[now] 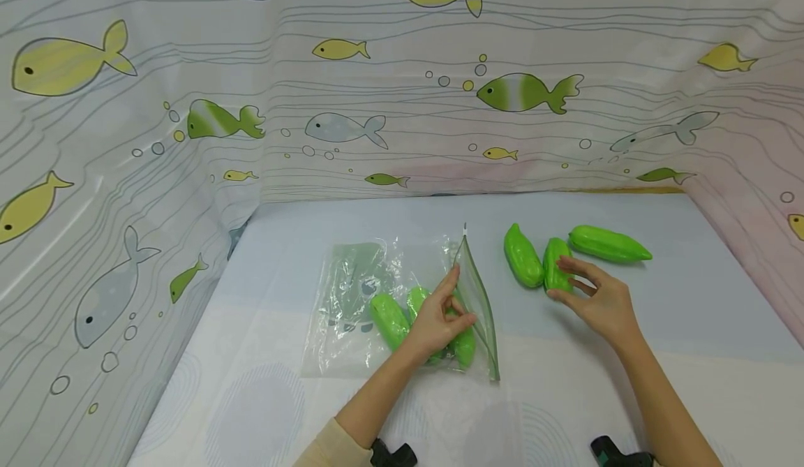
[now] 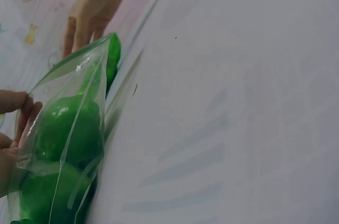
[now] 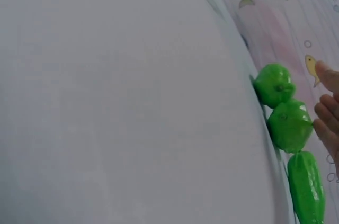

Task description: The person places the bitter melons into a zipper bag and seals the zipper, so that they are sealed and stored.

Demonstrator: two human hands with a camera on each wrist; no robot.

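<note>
A clear zip bag (image 1: 352, 355) lies on the table with several glossy green toy vegetables inside, one of them at its left (image 1: 389, 319). My left hand (image 1: 435, 324) holds the bag at its mouth, the green zip edge (image 1: 488, 313) standing up and bowed apart. In the left wrist view its fingers (image 2: 13, 101) are at the rim, some seen through the plastic. My right hand (image 1: 599, 303) reaches to the middle loose vegetable (image 1: 556, 264), thumb and fingers spread beside it. Next to it lie a left one (image 1: 523, 256) and a right one (image 1: 609, 243).
A pale cloth covers the table (image 1: 264, 278). Fish-printed curtains (image 1: 377, 90) hang behind it and along both sides. Black wrist straps (image 1: 392, 453) show at the bottom edge of the head view.
</note>
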